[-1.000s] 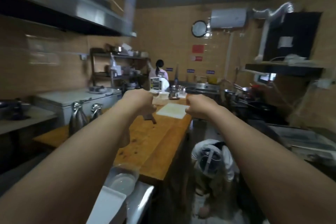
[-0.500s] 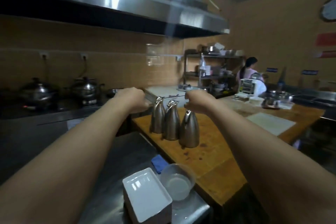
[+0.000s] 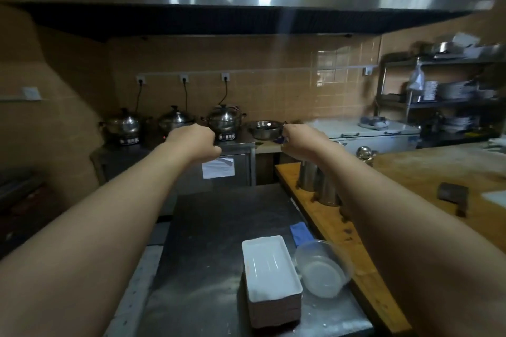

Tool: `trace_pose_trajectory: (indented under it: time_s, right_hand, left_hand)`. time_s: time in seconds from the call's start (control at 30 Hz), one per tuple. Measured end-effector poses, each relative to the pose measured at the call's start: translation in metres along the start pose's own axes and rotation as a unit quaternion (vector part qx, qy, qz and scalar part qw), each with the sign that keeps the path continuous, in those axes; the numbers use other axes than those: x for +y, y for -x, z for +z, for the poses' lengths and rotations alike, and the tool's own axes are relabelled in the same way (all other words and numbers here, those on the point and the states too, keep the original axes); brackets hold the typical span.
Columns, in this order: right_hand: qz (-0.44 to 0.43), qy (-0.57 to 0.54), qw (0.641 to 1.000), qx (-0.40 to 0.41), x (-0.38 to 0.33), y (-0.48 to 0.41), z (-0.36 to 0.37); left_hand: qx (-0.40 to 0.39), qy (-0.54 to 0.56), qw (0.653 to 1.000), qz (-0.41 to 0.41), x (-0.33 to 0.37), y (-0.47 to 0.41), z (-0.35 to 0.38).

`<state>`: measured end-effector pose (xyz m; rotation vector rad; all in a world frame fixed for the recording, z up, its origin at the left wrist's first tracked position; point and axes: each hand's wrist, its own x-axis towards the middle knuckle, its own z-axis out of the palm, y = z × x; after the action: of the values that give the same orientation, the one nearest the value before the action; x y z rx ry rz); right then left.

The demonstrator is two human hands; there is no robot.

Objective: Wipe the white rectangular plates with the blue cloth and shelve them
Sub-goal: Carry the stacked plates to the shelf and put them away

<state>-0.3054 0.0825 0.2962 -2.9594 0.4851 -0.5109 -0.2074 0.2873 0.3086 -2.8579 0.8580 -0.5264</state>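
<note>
A stack of white rectangular plates [image 3: 269,265] stands on the dark steel counter [image 3: 219,227] below me, near its right edge. The blue cloth [image 3: 301,234] lies crumpled just beyond the stack, against the wooden table's side. Both my arms are stretched out forward, high above the counter. My left hand [image 3: 195,141] is curled into a fist and I see nothing in it. My right hand [image 3: 301,142] is curled the same way, level with it. Neither hand touches the plates or the cloth.
A clear plastic bowl [image 3: 323,271] leans beside the stack. On the wooden table [image 3: 438,172] to the right stand steel jugs [image 3: 315,180] and lies a cleaver [image 3: 453,194]. Pots [image 3: 224,120] line the back counter under a hood. A metal shelf rack [image 3: 443,90] with stacked dishes stands far right.
My view has swung left, from the far end of the kitchen to the back wall and the steel counter. Both fists stay raised and curled in front of me.
</note>
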Motion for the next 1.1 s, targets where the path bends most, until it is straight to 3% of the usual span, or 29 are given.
trace_pose_trajectory:
  time_s: [0.67,1.1]
  right_hand:
    - [0.039,0.011,0.997,-0.058,-0.005,0.018,0.095]
    - [0.091,-0.156,0.976,-0.126,0.07,0.002,0.228]
  left_hand:
    - [-0.046,0.085,0.995,0.022,-0.003,0.019,0.112]
    - [-0.134,0.096,0.986,0.018,0.064,-0.002,0.243]
